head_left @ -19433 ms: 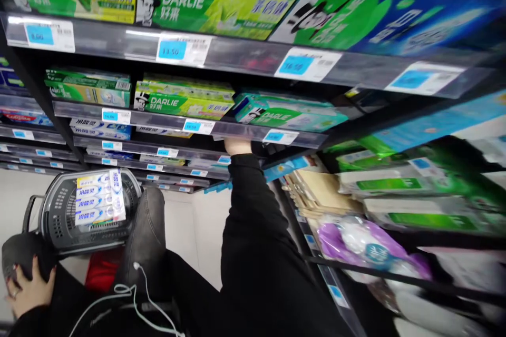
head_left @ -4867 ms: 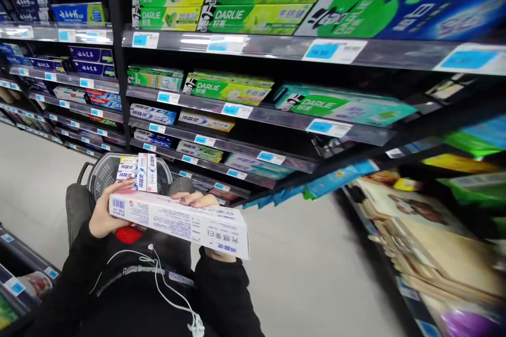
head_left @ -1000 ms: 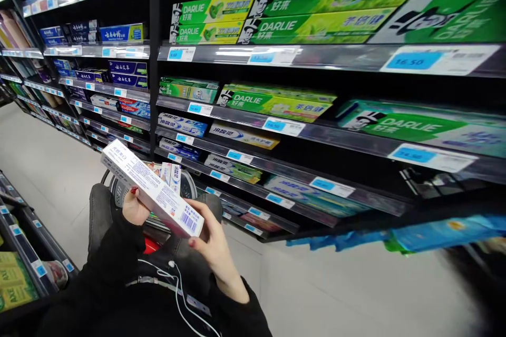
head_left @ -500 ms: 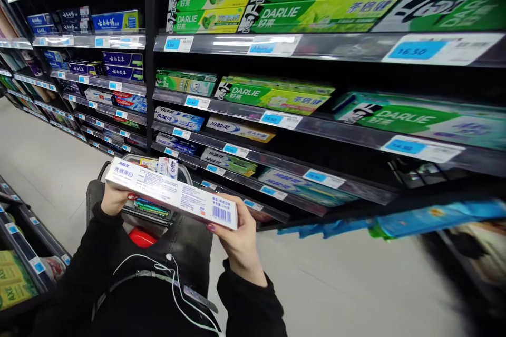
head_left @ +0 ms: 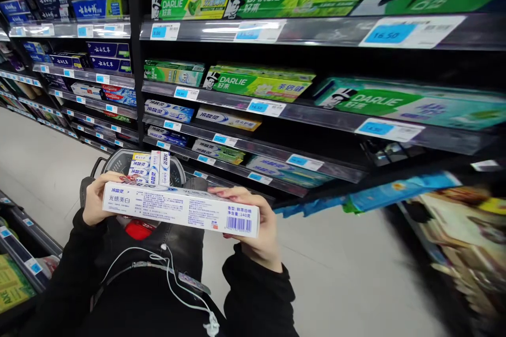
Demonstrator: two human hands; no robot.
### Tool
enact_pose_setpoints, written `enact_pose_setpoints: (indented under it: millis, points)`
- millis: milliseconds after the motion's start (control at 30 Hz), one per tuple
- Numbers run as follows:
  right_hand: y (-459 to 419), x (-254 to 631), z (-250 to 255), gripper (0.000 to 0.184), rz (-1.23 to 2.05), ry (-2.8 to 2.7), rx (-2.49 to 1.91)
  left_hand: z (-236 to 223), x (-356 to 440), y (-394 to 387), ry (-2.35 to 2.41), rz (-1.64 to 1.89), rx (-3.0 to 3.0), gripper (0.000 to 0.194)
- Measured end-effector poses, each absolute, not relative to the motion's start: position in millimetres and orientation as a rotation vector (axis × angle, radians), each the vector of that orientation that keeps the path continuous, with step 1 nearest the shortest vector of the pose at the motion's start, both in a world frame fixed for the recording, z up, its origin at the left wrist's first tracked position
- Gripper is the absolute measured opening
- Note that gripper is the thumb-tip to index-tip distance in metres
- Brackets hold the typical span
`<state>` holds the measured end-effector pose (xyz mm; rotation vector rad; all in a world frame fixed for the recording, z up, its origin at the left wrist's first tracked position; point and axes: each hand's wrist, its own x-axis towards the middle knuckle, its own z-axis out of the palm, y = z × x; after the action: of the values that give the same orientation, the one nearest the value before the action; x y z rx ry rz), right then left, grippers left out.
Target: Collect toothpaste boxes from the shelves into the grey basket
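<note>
A long white toothpaste box [head_left: 177, 211] with blue print and a barcode spans the space before my body, its printed side facing me. My left hand [head_left: 96, 200] is closed round its left end, fingertips over the top edge. The other end is gripped by my right hand [head_left: 263, 226], with fingers on top and underneath. Just beyond the box sits a grey basket [head_left: 177, 171], partly hidden by it. Several white toothpaste boxes [head_left: 152, 167] lie inside the basket.
Black shelving with clear price rails [head_left: 300, 31] rises ahead, carrying green Darlie toothpaste boxes [head_left: 269, 0] and other brands. Blue hanging packets [head_left: 399, 192] jut out at the right. Another low shelf [head_left: 19, 253] stands at the left. White earphone cords [head_left: 169, 284] hang down my front.
Both hands have tipped the toothpaste box to a more level position and turned its printed side further toward me. My right hand shifted right. More of the basket's boxes shows.
</note>
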<state>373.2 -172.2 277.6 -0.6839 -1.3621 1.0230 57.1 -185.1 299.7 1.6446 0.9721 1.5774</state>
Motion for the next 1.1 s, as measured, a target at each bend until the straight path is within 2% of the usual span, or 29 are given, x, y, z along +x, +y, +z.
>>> enact_pose_setpoints:
  millis: [233,500,667,767,900,1000,1100]
  points:
    - [-165,368,273,0.065,1.261,-1.164,-0.919,301,57,-181,1.149,1.517,1.399,0.052]
    - [-148,350,260,0.046,1.538,-0.851,-1.000,295,61,-167,1.314,1.328,1.022,0.045]
    - [-147,347,251,0.046,1.576,-0.854,-1.040,287,58,-159,1.342,1.248,0.872,0.049]
    - [-154,342,258,0.055,1.445,-0.984,-1.052,271,49,-151,1.308,1.226,0.764,0.051]
    - [-174,324,285,0.069,1.138,-1.244,-1.095,233,34,-139,1.116,1.280,0.592,0.038]
    - [-193,303,309,0.068,0.794,-1.457,-1.204,206,27,-128,0.991,1.316,0.467,0.027]
    - [-211,281,324,0.069,0.431,-1.590,-1.203,190,28,-119,0.881,1.273,0.435,0.033]
